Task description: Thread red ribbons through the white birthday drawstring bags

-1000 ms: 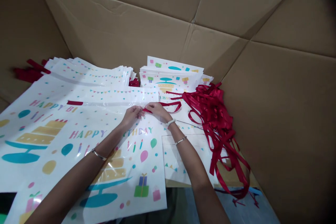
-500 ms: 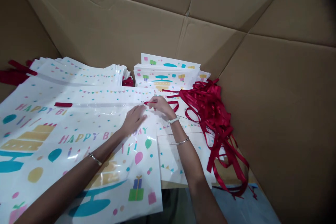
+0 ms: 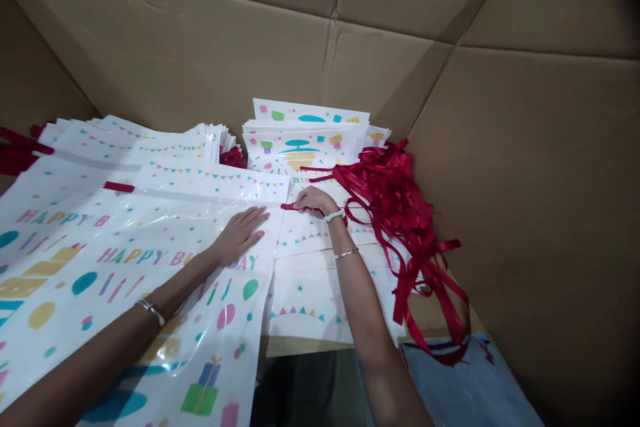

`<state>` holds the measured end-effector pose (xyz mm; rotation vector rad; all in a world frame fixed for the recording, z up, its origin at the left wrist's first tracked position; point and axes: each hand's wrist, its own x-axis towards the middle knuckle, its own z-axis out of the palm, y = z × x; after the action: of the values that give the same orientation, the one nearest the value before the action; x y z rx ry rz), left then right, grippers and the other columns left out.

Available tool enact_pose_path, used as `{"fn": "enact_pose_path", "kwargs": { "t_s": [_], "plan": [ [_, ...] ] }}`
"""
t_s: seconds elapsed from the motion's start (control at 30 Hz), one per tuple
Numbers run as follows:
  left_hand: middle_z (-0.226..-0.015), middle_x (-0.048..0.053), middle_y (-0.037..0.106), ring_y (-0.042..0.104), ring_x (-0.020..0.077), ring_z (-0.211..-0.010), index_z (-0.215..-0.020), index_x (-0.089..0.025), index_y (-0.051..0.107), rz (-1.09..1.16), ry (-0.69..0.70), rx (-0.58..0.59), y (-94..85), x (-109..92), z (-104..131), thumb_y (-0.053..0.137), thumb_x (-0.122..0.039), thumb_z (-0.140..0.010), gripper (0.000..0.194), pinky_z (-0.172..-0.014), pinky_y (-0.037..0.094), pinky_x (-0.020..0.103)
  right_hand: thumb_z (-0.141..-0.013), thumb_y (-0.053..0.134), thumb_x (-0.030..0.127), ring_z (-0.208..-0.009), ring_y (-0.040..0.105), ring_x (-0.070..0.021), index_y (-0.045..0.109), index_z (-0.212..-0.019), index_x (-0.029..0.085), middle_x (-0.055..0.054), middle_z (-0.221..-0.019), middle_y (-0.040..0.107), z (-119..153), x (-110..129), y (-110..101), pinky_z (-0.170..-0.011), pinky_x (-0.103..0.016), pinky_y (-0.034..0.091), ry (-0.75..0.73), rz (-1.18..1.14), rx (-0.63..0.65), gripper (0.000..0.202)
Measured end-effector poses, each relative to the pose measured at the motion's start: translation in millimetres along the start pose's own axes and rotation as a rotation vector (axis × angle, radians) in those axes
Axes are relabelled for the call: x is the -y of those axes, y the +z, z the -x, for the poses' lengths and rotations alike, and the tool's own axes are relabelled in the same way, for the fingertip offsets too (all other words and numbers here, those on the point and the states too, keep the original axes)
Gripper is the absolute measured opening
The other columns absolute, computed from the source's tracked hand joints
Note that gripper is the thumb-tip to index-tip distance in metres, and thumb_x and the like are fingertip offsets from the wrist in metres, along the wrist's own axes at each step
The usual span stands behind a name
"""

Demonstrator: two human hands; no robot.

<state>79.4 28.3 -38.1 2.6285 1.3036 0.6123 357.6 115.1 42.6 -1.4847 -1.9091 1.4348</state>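
Cardboard (image 3: 200, 33) stands at twelve o'clock. Birthday-print sheet (image 3: 175, 230) is held flat by outspread left hand (image 3: 240, 235); red ribbon (image 3: 288, 206) is pinched by right hand (image 3: 314, 199). Presumed threading requires even tension.

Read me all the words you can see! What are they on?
"HAPPY BI… DAY": front printed sheet; the left wrist hides the middle.
"HAPPY B": sheet underneath at left; the front one covers the rest.
Upside-down letters on the back stack: too small and partly covered to read.
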Motion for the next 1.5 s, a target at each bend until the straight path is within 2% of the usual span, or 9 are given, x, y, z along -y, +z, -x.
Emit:
{"fn": "enact_pose_path", "kwargs": {
  "t_s": [0.27, 0.43, 0.53, 0.67, 0.87, 1.03, 1.13, 1.33, 1.5],
  "plan": [
    [-0.166, 0.006, 0.035, 0.025, 0.0268, -0.155, -0.16, -0.027, 0.041, 0.016, -0.01, 0.022, -1.0, -1.6, 0.7, 0.031, -0.048, -0.107, 0.058, -0.124, 0.022, 0.045, -0.079, 0.067, 0.009, -0.04, 0.042, -0.0046, 0.063, -0.06, 0.011, 0.001, -0.05, 0.058, 4.6, 12.5, -2.3, -0.04, -0.017, 0.029, 0.017, 0.048, 0.026, 0.02],
    [-0.163, 0.007, 0.039, 0.03, 0.0288, -0.153, -0.157, -0.027, 0.046, 0.043, 0.005, -0.012, -1.5, -4.3, 1.7, 0.033, -0.048, -0.106, 0.056, -0.123, 0.026, 0.048, -0.079, 0.081, 0.026, -0.042, 0.045, -0.0073, 0.062, -0.059, 0.012, 0.002, -0.047, 0.055, 7.4, 21.3, 5.3, -0.043, -0.02, 0.035, 0.006, 0.101, 0.03, 0.031],
    [-0.16, 0.008, 0.045, 0.036, 0.0305, -0.149, -0.153, -0.028, 0.051, 0.08, 0.027, -0.034, -4.5, -1.7, -2.7, 0.038, -0.049, -0.104, 0.055, -0.122, 0.028, 0.047, -0.091, 0.075, 0.038, -0.052, 0.056, -0.0085, 0.068, -0.078, 0.01, 0.002, -0.061, 0.062, 6.2, 25.0, 11.7, -0.052, -0.02, 0.047, -0.002, 0.121, -0.017, 0.031],
    [-0.144, 0.013, 0.057, 0.047, 0.0327, -0.133, -0.154, -0.025, 0.05, 0.032, -0.011, -0.008, -7.6, -0.7, -19.8, 0.043, -0.055, -0.1, 0.062, -0.114, 0.035, 0.049, -0.102, 0.062, 0.041, -0.074, 0.066, -0.0109, 0.067, -0.104, 0.01, -0.002, -0.09, 0.068, -0.6, 27.7, 21.5, -0.067, -0.025, 0.058, 0.007, 0.119, -0.012, 0.031],
    [-0.134, 0.017, 0.056, 0.047, 0.0367, -0.122, -0.151, -0.027, 0.056, -0.202, -0.086, -0.058, 1.3, -14.6, -35.5, 0.039, -0.058, -0.101, 0.061, -0.101, 0.038, 0.052, -0.092, 0.072, 0.037, -0.049, 0.059, -0.0106, 0.065, -0.072, 0.011, -0.004, -0.061, 0.067, -5.0, 26.6, 16.3, -0.049, -0.02, 0.048, 0.034, 0.084, 0.059, 0.034],
    [-0.135, 0.017, 0.055, 0.046, 0.0373, -0.121, -0.153, -0.027, 0.054, -0.238, -0.095, -0.074, 3.6, -19.5, -31.8, 0.037, -0.057, -0.102, 0.061, -0.098, 0.039, 0.051, -0.075, 0.08, 0.018, -0.044, 0.056, -0.0116, 0.063, -0.067, 0.012, -0.004, -0.055, 0.065, 6.6, 17.3, -6.3, -0.045, -0.021, 0.044, 0.126, 0.072, 0.111, 0.02],
    [-0.135, 0.017, 0.055, 0.046, 0.0374, -0.122, -0.152, -0.028, 0.055, -0.217, -0.103, -0.084, 5.0, -18.9, -31.3, 0.038, -0.057, -0.102, 0.06, -0.099, 0.038, 0.051, -0.07, 0.074, 0.006, -0.046, 0.054, -0.0095, 0.062, -0.064, 0.012, -0.001, -0.051, 0.061, 9.6, 14.7, -12.4, -0.049, -0.019, 0.042, 0.044, 0.178, 0.037, 0.014],
    [-0.137, 0.016, 0.053, 0.043, 0.0362, -0.127, -0.153, -0.028, 0.054, -0.226, -0.129, -0.087, 9.2, -17.3, -30.7, 0.035, -0.058, -0.103, 0.06, -0.102, 0.035, 0.052, -0.072, 0.064, 0.005, -0.055, 0.053, -0.0086, 0.071, -0.073, 0.011, 0.001, -0.059, 0.062, 2.6, 26.5, 4.8, -0.054, -0.019, 0.035, -0.11, 0.517, -0.08, 0.01],
    [-0.139, 0.014, 0.05, 0.043, 0.0351, -0.128, -0.153, -0.03, 0.053, -0.196, -0.128, -0.114, 10.5, -16.9, -29.7, 0.037, -0.058, -0.104, 0.059, -0.105, 0.034, 0.052, -0.072, 0.068, 0.009, -0.07, 0.057, -0.012, 0.076, -0.084, 0.011, -0.003, -0.076, 0.07, -1.6, 33.4, 18.5, -0.061, -0.02, 0.036, -0.155, 0.625, -0.114, 0.015]
  ]
}}
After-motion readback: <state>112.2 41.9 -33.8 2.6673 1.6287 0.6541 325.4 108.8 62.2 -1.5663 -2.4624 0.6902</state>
